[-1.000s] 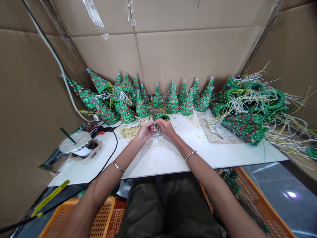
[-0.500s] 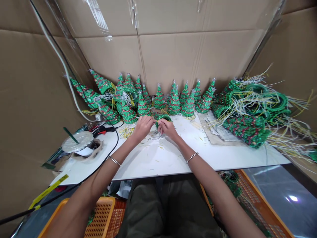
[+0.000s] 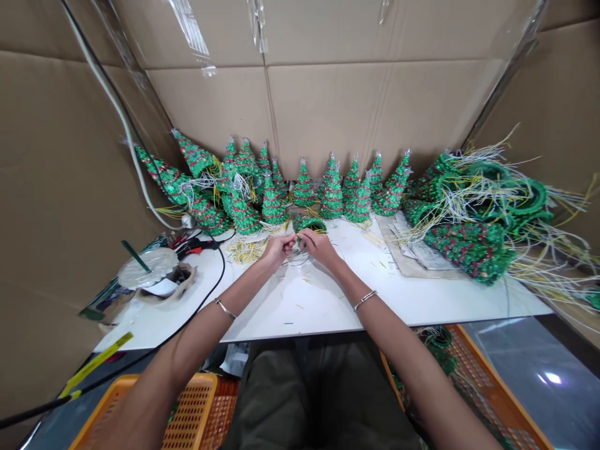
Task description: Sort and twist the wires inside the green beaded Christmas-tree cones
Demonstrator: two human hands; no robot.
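Note:
A small tinsel Christmas tree (image 3: 308, 222) lies on the table with its hollow base toward me, partly behind my hands. My left hand (image 3: 279, 246) is closed in a pinch just in front of that base. Right beside it, almost fingertip to fingertip, my right hand (image 3: 317, 244) pinches too. Thin wires, with a bit of yellow showing, are between the fingertips; their ends are too small to follow. Wire clippings (image 3: 246, 251) lie in a loose heap left of my left hand.
Several finished-looking tinsel trees (image 3: 330, 197) stand along the cardboard wall (image 3: 328, 94). More trees with long wires (image 3: 487, 184) pile up at the right. On the left are a lidded cup (image 3: 146, 269), a red-black tool (image 3: 199, 245) and a black cable (image 3: 206, 297). Orange baskets (image 3: 192, 400) sit below the table.
My left hand has drawn in, its fingers now curled more tightly and turned toward me. The right hand stays nearly in place by the tree's base. The view has shifted slightly.

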